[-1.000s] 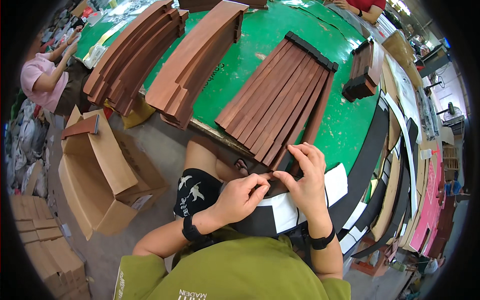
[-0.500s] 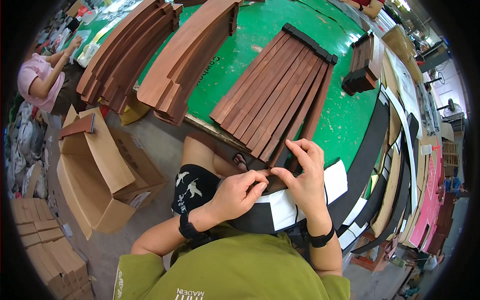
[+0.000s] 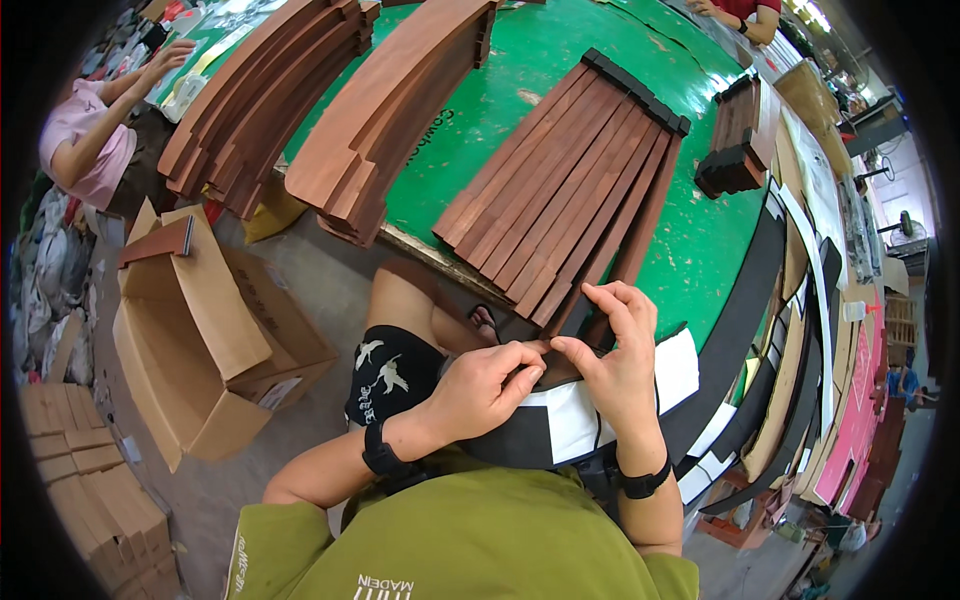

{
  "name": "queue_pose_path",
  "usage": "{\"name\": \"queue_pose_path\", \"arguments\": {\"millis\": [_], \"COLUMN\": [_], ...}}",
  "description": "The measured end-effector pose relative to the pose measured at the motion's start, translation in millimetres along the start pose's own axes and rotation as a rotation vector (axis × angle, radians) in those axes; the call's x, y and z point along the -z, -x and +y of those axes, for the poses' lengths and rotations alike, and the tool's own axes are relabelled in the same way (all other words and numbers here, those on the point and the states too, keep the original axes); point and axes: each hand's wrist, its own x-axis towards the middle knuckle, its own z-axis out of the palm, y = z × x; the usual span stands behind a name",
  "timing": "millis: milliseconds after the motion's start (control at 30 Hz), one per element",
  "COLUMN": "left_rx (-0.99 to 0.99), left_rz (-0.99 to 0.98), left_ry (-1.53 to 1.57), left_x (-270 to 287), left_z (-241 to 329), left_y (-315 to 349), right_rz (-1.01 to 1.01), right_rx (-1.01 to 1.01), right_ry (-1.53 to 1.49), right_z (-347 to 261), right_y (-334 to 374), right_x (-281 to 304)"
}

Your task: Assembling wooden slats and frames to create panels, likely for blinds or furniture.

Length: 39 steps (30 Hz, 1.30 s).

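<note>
On the green table, a fan of reddish-brown wooden slats (image 3: 555, 190) lies with its near ends toward me. A black ridged strip (image 3: 635, 92) caps the far ends. At the near right corner my right hand (image 3: 622, 330) has thumb and forefinger around a small dark strip (image 3: 574, 320) against the slat ends. My left hand (image 3: 488, 388) is closed beside it, its fingertips meeting near my right thumb. What those left fingers pinch is hidden. A black and white pad (image 3: 575, 415) lies below my hands.
Curved wooden boards (image 3: 385, 110) stand at the table's left, near an open cardboard box (image 3: 215, 350) on the floor. A bundled slat stack (image 3: 735, 140) is at the right, beside long black strips (image 3: 735, 290). People work at left and far right.
The whole scene has shifted slightly right in view. My hands keep nearly the same pose at the slat ends. The person at left has raised a hand.
</note>
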Motion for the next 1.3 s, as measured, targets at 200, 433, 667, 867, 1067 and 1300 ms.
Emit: {"name": "queue_pose_path", "arguments": {"millis": [200, 433, 667, 867, 1067, 1300], "left_rx": [-0.044, 0.027, 0.026, 0.007, -0.088, 0.014], "left_rz": [0.008, -0.004, 0.042, 0.08, 0.093, 0.087], "left_ry": [-0.029, -0.051, -0.139, -0.393, -0.799, -0.865], "left_x": [-1, 4, 0, -3, -12, -23], "left_z": [-6, -1, 3, 26, 46, 66], "left_y": [-2, -5, -1, -17, -40, -50], "right_rz": [-0.011, -0.028, -0.098, -0.022, -0.08, -0.016], "right_rx": [0.014, 0.114, 0.127, 0.1, 0.124, 0.159], "right_ry": [0.049, 0.242, 0.297, 0.28, 0.246, 0.229], "right_z": [0, -6, -9, -3, 7, 17], "right_y": [-2, -5, -2, 1, -4, -4], "right_x": [1, 4, 7, -4, 3, 1]}}
